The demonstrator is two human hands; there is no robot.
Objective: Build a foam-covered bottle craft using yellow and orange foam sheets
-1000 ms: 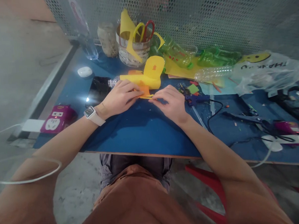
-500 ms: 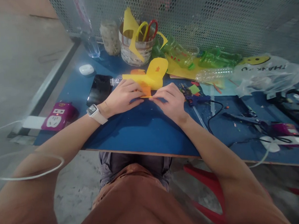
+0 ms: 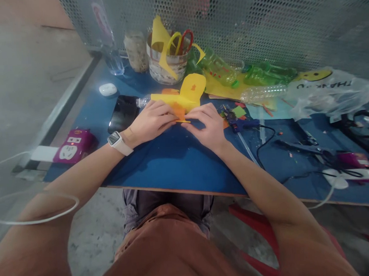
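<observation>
Over the blue table, my left hand [image 3: 157,121] is closed in a pinch on a small piece of orange paper [image 3: 180,112]. My right hand [image 3: 207,124] faces it from the other side, thumb and fingertips closed at the right end of the same piece's narrow yellow-orange edge. Just behind both hands lies a yellow paper shape [image 3: 193,88] with a rounded end and a small orange mark on it. A clear bottle neck [image 3: 143,101] sticks out at its left. My fingers partly hide the orange paper.
Left are a black phone [image 3: 123,112], a white case [image 3: 107,89] and a purple socket adapter [image 3: 73,146]. Behind stands a tub [image 3: 168,69] with scissors. To the right lie a blue glue gun [image 3: 244,123], cut green bottles [image 3: 269,72], a plastic bag [image 3: 333,91] and cables.
My right thumb and fingertips have shifted slightly at the right end of the orange paper's edge. My left hand stays nearly in place. The whole view has moved a little.
</observation>
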